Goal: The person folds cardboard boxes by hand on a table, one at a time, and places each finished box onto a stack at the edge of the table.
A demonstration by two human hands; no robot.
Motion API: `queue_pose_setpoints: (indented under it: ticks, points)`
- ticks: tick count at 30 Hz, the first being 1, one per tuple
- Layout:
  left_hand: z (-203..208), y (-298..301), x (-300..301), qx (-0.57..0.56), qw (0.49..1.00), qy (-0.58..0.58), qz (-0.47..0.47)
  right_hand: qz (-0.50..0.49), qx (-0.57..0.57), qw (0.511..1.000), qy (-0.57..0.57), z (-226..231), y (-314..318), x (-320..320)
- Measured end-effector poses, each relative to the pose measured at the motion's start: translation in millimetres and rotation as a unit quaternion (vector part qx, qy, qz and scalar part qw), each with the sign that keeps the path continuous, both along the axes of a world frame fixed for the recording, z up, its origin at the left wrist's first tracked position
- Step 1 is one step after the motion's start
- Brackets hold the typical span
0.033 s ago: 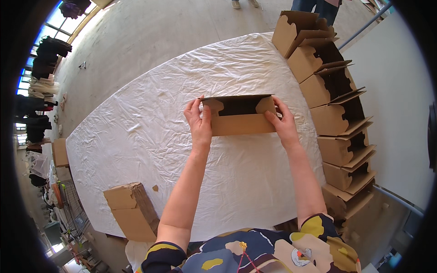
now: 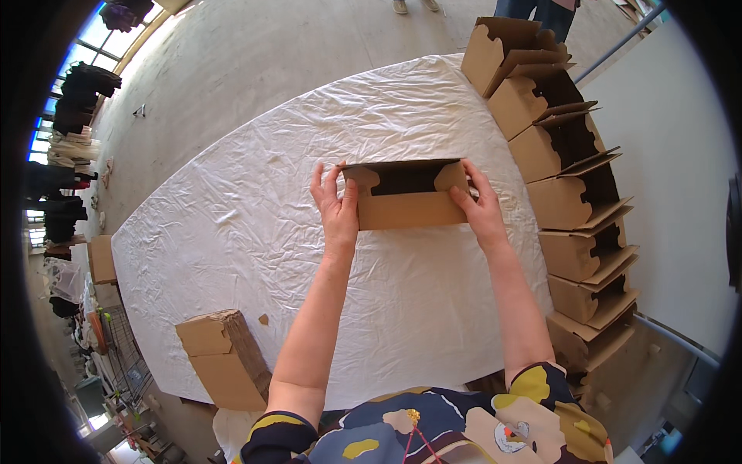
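Note:
A brown cardboard box point(image 2: 413, 212) with its top open is held over the middle of the white cloth. Its inside looks dark, and rounded flaps show at both short ends. My left hand point(image 2: 337, 216) grips the left end, thumb on the near corner and fingers at the far side, the index finger somewhat raised. At the other end my right hand point(image 2: 482, 209) holds on, thumb pressed to the near corner and fingers wrapped round the far one. The box's underside is hidden.
Along the table's right edge runs a row of opened cardboard boxes point(image 2: 562, 204). A stack of flat folded cardboard point(image 2: 222, 363) lies at the near left, with a small brown scrap point(image 2: 263, 319) beside it. Wrinkled white cloth point(image 2: 232, 232) covers the table. A person's legs point(image 2: 533, 11) show beyond the far right.
The fingers of my left hand have lifted slightly, and the box has shifted a very little away from me. Everything else looks the same.

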State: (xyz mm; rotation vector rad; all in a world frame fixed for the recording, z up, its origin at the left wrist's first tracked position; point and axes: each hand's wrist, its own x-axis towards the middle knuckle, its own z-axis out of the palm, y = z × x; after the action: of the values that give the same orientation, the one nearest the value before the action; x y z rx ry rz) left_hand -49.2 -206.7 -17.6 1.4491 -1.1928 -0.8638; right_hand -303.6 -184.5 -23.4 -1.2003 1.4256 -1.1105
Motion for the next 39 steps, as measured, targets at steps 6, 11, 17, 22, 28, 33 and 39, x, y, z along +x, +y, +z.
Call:
queue_pose_setpoints:
  ticks: [6, 11, 17, 22, 28, 33, 39]
  points:
    - [2, 3, -12, 0.052, 0.984, 0.153, -0.071, 0.016, -0.017, 0.995, -0.094, 6, -16, 11]
    - [-5, 19, -18, 0.036, 0.994, 0.054, -0.090, -0.015, 0.057, 0.991, -0.116, 25, -21, 13]
    - [-5, 18, -26, 0.014, 0.985, 0.151, -0.084, 0.010, -0.027, 0.994, -0.104, -18, -15, 0]
    - [-1, 18, -23, 0.027, 0.985, 0.127, -0.110, 0.001, 0.000, 0.996, -0.091, -1, -16, 6]
    - [4, 17, -29, -0.030, 0.984, 0.160, -0.076, 0.000, -0.015, 0.998, -0.069, -14, -17, 1]
    - [20, 17, -27, -0.060, 0.995, 0.065, -0.038, 0.005, 0.009, 0.998, -0.064, -3, -18, 1]
    - [24, 21, -34, 0.001, 0.996, 0.084, -0.011, -0.035, -0.006, 0.990, -0.138, -8, -18, 7]
